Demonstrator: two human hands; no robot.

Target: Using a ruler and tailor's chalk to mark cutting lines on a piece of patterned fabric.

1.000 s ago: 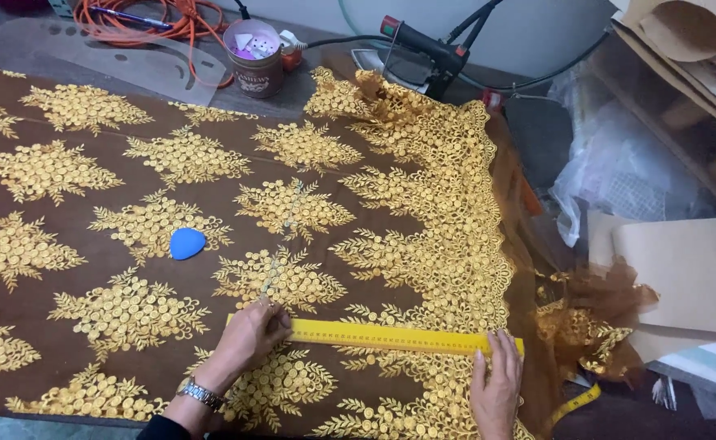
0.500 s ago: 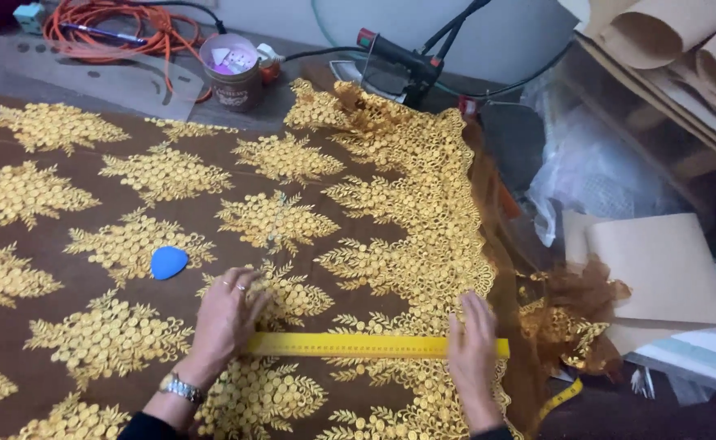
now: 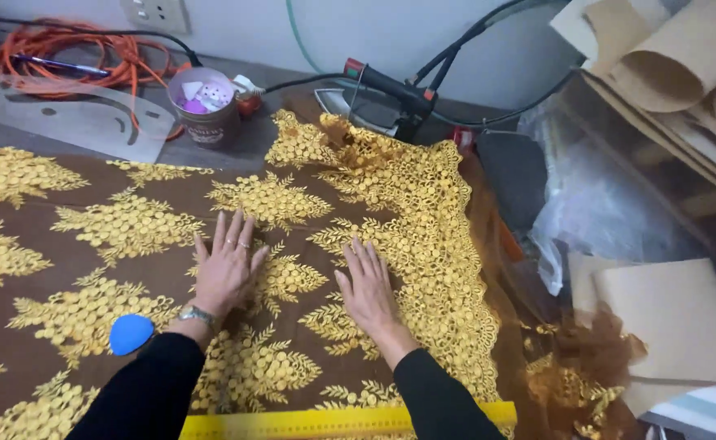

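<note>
Brown fabric with gold embroidered flower patterns [image 3: 81, 236] covers the table. My left hand [image 3: 228, 265] lies flat on it with fingers spread, a watch on the wrist. My right hand [image 3: 366, 285] also rests flat on the fabric, close to the dense gold lace border [image 3: 439, 244]. Neither hand holds anything. A yellow ruler [image 3: 293, 424] lies across the fabric near the bottom edge, under my forearms. A blue piece of tailor's chalk [image 3: 131, 333] sits on the fabric just left of my left forearm.
A small tin with chalk pieces [image 3: 206, 106] stands behind the fabric beside an orange cable [image 3: 89, 57]. An iron with a black handle [image 3: 382, 94] sits at the back. Brown paper rolls [image 3: 667, 73] and a plastic bag [image 3: 594, 212] are at the right.
Both hands left the yellow ruler and moved forward onto the fabric, now lying flat. The view shifted, so the ruler now sits at the bottom edge.
</note>
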